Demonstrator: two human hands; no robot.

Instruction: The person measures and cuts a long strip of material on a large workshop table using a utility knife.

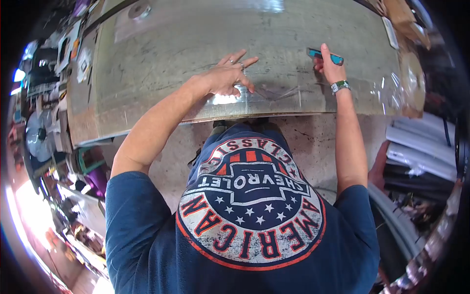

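Observation:
My left hand (228, 77) hovers at or rests on the worktable (161, 59) near its front edge, fingers spread, holding nothing. Whether its fingertips press on the surface is hard to tell. To the right, my right hand (333, 73) grips a teal and dark utility knife (337, 60), its front end pointing left over the tabletop. The thumb lies along the top of the handle. A wrinkled piece of clear plastic film (279, 93) lies on the table between the two hands. Glare hides part of the surface beside my left hand.
A roll of clear tape (139, 10) sits at the table's far left. White wrapped rolls (421, 149) are stacked low on the right. On the left stand a fan (40, 136) and cluttered shelves. My body faces the table's front edge.

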